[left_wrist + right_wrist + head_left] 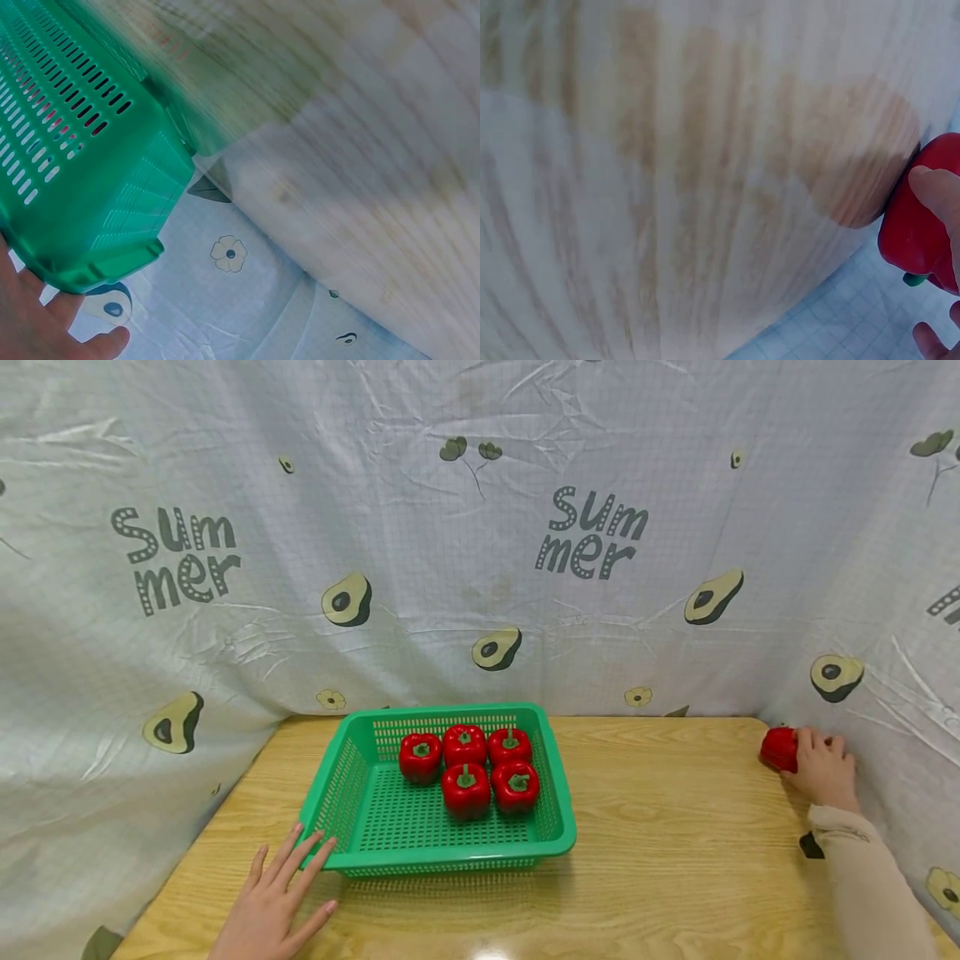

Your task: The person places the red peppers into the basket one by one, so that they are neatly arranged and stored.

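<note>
A green plastic basket (450,857) holds several red bell peppers (466,791) with green stems, grouped toward its right side. My left hand (277,902) rests its straight, spread fingers on the basket's near left corner; the left wrist view shows the fingers (64,306) at the basket's rim (112,266). At the table's far right, my right hand (825,770) holds another red bell pepper (778,748) lying on its side. In the right wrist view the thumb (937,187) presses that pepper (904,236); the hand hides part of it.
The wooden table (660,827) extends between the basket and the right hand. A printed cloth (420,543) hangs at the back and both sides. A small black object (811,846) shows beside the right wrist.
</note>
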Motion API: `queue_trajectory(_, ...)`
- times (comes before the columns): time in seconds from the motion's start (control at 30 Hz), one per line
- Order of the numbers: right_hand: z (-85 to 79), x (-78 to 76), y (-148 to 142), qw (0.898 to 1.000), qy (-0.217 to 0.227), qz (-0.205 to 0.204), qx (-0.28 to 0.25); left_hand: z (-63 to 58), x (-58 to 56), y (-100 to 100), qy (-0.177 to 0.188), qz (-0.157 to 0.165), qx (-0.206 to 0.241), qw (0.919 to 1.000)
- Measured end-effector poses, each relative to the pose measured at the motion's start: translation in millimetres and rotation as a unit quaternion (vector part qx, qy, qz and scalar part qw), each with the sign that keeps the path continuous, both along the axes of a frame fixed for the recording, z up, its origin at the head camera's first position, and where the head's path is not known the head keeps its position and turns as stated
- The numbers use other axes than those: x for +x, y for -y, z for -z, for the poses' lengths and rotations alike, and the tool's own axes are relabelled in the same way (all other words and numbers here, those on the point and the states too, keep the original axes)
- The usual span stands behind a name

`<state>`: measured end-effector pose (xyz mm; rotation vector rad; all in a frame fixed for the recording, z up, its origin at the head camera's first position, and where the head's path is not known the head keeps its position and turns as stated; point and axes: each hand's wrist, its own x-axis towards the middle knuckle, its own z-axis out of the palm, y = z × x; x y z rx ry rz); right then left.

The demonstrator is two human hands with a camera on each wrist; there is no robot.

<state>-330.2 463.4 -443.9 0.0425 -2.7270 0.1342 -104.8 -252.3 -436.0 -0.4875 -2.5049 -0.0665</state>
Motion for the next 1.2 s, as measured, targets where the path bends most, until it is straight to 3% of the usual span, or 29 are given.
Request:
queue_trajectory(0.27,0.9,0.9,-3,1.0,0.001,0.002,-0.011,0.6,0.4,0,0.004,-0.007,-0.002,1.0)
queue_trajectory(0.9,0.6,8.1,-2,0.998,-0.015,-0.052,0.013,0.1,-1.8,1,0.004,-0.002,-0.001,1.0)
queue_trajectory(1.2,-9.2,11.5,15,0.998,0.016,-0.064,0.015,0.5,-2.1,1,0.001,-0.003,-0.003,1.0)
